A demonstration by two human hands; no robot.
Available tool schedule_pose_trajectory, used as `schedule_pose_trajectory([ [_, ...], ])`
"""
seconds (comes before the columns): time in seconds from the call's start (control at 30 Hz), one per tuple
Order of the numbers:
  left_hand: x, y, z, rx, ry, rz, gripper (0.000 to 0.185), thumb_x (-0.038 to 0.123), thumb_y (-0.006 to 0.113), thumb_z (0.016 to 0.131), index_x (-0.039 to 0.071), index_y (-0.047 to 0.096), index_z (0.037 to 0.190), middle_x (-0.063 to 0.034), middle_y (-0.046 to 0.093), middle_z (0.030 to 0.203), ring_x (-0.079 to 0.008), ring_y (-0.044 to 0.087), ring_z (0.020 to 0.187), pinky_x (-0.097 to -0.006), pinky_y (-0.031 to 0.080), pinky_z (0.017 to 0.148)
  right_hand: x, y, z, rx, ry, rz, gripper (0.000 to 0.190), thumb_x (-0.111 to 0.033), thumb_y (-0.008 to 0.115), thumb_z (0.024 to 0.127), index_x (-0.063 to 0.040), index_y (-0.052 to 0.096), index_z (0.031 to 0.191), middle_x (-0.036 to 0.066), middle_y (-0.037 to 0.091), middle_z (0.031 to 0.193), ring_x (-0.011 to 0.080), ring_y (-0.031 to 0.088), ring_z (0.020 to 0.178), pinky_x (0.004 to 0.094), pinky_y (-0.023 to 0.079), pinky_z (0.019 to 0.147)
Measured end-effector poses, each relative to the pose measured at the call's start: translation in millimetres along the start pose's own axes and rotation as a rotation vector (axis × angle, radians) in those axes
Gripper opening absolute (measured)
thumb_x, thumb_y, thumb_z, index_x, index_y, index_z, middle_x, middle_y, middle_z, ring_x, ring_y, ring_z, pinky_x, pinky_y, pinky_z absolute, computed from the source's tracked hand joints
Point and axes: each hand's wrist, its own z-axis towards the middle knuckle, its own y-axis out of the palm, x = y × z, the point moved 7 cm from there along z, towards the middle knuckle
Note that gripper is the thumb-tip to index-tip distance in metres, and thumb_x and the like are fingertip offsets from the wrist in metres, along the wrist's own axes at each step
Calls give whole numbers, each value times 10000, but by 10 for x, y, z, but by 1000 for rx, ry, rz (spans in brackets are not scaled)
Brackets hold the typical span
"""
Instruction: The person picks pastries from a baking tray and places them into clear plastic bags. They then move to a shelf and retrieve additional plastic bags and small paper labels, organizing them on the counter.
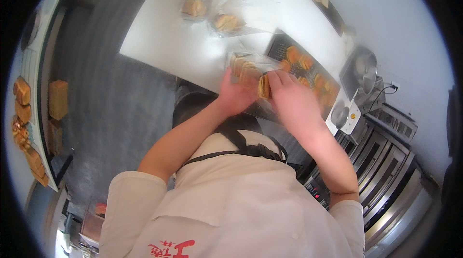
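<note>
My left hand (237,93) holds a clear plastic bag (253,57) with several orange-brown baked pieces (243,65) inside, near the front edge of the white table (159,41). My right hand (291,95) grips a small layered baked piece (264,86) at the bag's near side. Just beyond and right of my right hand lies a dark perforated tray (276,46) with several more orange-brown pieces (322,84). Farther up the table are two bagged portions, one at the left (194,7) and one beside it (228,22).
At the right stand a metal bowl (367,70), a white scale (351,122) with a metal pan, and a steel deck oven (387,171). A shelf (45,113) with breads (22,91) is at the far left. Another dark tray (331,14) lies along the table's far right.
</note>
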Motion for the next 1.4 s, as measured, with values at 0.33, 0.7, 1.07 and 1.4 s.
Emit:
schedule_pose_trajectory([
  [0.33,126,-9,28,-134,244,597,946,818,254,1070,109,417,1673,-134,530,1661,-352,483,1537,-546,331,1299,36,466,355,-19,-82,190,209,-98,772,838,-1,756,1022,222,758,1069,409,739,1056,512,616,865],
  [0.7,-49,-102,-76,128,1,253,1018,865,245,1038,108,363,1707,-189,491,1679,-391,440,1570,-563,318,1326,113,-148,-503,314,3,432,459,-136,788,912,-51,671,1347,162,731,1256,384,724,1110,470,632,882],
  [1.07,213,-581,-469,321,-43,50,1211,868,567,940,13,209,1720,-277,407,1698,-451,422,1570,-558,372,1305,2320,3025,-2495,435,950,519,623,-24,732,843,-37,584,1448,210,649,1419,428,616,1331,501,508,1156],
  [1.4,466,-381,-862,505,105,257,1163,807,573,994,-8,180,1725,-260,381,1733,-435,422,1576,-556,405,1278,3187,4367,-2926,384,1281,754,701,-85,847,830,-111,557,1468,154,578,1446,407,657,1272,499,571,1079],
])
